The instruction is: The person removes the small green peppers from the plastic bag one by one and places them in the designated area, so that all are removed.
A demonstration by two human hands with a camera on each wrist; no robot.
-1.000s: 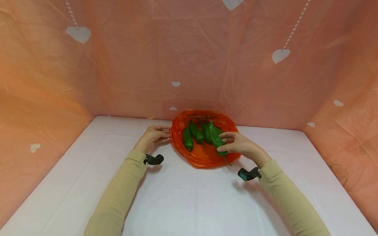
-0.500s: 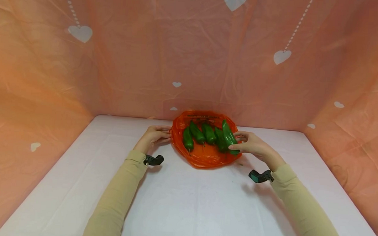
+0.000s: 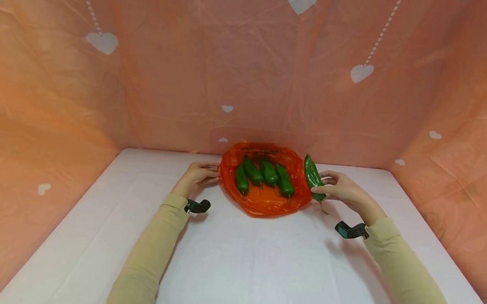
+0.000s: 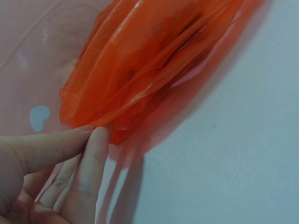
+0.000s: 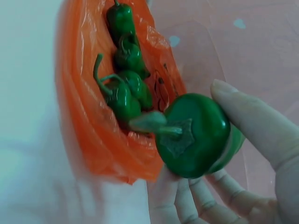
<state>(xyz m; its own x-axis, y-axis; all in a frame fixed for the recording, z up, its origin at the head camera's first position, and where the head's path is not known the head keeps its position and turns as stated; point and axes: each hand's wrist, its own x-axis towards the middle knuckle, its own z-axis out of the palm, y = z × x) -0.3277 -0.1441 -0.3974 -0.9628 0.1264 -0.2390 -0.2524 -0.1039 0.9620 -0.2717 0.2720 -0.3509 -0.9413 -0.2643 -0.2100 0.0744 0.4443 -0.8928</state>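
Note:
An orange-red plastic bag [image 3: 261, 205] lies spread on the table, with several green peppers [image 3: 269, 172] in a row inside it. My left hand [image 3: 197, 175] pinches the bag's left edge between thumb and fingers; in the left wrist view the crumpled bag edge [image 4: 140, 70] meets the fingertips. My right hand [image 3: 340, 189] grips another green pepper [image 3: 313, 175] just past the bag's right edge, tip up and stem hanging down. In the right wrist view this pepper [image 5: 198, 130] shows stem end on, thumb on one side and fingers on the other.
A white cloth covers the table [image 3: 254, 262]. Behind and at both sides hangs a pinkish-orange curtain [image 3: 248, 69] with white hearts, close behind the bag. Black devices are strapped at the left wrist [image 3: 198, 206] and the right wrist [image 3: 351, 230].
My right hand has carried its pepper rightward from over the bag to beyond its right edge, uncovering the peppers beneath. The left hand has stayed at the bag's edge.

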